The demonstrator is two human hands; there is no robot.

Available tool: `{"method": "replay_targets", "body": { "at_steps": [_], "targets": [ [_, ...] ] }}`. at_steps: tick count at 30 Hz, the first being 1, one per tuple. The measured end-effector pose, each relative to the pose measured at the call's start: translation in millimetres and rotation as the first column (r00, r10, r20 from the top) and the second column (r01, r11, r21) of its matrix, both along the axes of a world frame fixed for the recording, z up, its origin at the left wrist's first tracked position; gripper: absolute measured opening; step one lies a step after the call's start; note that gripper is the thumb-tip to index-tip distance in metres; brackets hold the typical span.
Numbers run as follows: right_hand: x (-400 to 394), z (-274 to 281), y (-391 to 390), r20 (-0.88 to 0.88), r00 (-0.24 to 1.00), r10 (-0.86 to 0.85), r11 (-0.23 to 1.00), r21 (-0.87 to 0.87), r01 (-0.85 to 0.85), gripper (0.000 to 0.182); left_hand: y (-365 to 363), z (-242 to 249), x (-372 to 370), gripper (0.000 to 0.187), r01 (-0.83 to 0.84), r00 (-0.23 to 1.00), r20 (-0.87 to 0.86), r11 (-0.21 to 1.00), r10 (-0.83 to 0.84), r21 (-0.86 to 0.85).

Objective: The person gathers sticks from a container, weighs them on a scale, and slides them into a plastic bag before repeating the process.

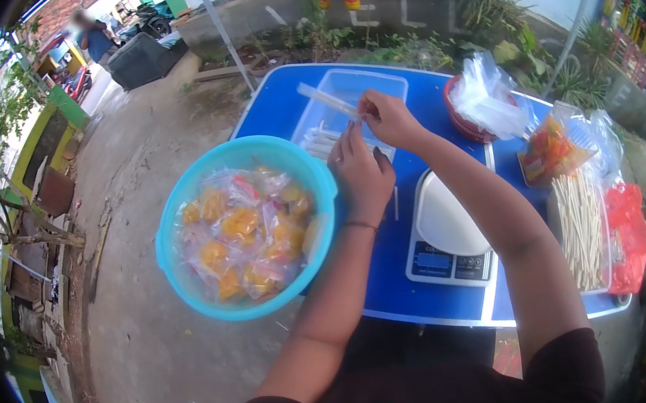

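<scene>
Both hands meet over a clear plastic box (pixel 393 78) on the blue table. A long, narrow translucent plastic sleeve (pixel 321 98) slants up to the left from my fingers. My right hand (pixel 389 118) pinches its near end. My left hand (pixel 357 173) is just below, fingertips closed at the same end; its thumb points to the right. Several similar whitish slim packets (pixel 322 140) lie in the box, partly hidden by my left hand. Beside my left forearm is a turquoise basin (pixel 172 253) full of clear bags (pixel 240 224) with yellow-orange contents.
A white digital kitchen scale (pixel 445 228) sits under my right forearm on the blue table (pixel 393 273). To the right are a red basket (pixel 465 119) with plastic bags, a box of thin sticks (pixel 578 234) and a red plastic bag (pixel 628 240). A person (pixel 93 41) is far off.
</scene>
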State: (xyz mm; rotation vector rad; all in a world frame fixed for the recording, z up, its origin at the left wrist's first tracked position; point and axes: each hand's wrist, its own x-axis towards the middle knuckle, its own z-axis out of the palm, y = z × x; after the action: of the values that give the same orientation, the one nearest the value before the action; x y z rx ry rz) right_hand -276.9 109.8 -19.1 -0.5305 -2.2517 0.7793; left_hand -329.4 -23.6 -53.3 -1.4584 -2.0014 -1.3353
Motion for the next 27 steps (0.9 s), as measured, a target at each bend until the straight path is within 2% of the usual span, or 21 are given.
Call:
{"method": "replay_targets", "body": {
  "at_steps": [2,5,9,12,15,18,24,27],
  "targets": [
    [-13.6,-22.7,18.6,0.143,0.989,-0.045,0.999,0.024,0.043,0.015,4.2,-13.1,-6.1,0.052,-0.121,0.989,-0.100,0.983,0.108,-0.137],
    [-26.3,-22.5,19.9,0.354,0.930,-0.103,0.993,0.086,0.077,0.020,5.1,-16.5,-7.5,0.050,-0.148,0.986,-0.114,0.954,0.121,-0.263],
    [-25.0,-15.6,13.2,0.566,0.811,-0.149,0.988,0.117,0.099,0.030,7.0,-16.5,-7.5,0.045,-0.139,0.988,-0.117,0.930,0.105,-0.341],
    [-32.1,-14.0,8.9,0.702,0.675,-0.227,0.974,0.169,0.152,0.036,7.5,-18.0,-6.6,0.042,-0.153,0.984,-0.141,0.929,0.111,-0.337],
    [-32.9,-13.4,7.5,0.747,0.635,-0.199,0.978,0.192,0.081,0.035,6.0,-15.5,-6.0,0.040,-0.155,0.984,-0.142,0.922,0.110,-0.355],
    [-27.7,-13.7,8.5,0.725,0.667,-0.170,0.977,0.213,0.017,0.034,6.2,-15.5,-6.4,0.039,-0.159,0.981,-0.161,0.927,0.109,-0.340],
    [-26.5,-12.7,1.9,0.712,0.653,-0.258,0.946,0.322,0.023,0.034,6.7,-15.6,-7.0,0.033,-0.184,0.968,-0.220,0.935,0.119,-0.304],
    [-27.9,-7.3,5.4,0.782,0.608,-0.138,0.984,0.175,-0.002,0.036,4.4,-7.5,-5.0,0.032,-0.186,0.964,-0.251,0.894,0.086,-0.408]
  ]
}}
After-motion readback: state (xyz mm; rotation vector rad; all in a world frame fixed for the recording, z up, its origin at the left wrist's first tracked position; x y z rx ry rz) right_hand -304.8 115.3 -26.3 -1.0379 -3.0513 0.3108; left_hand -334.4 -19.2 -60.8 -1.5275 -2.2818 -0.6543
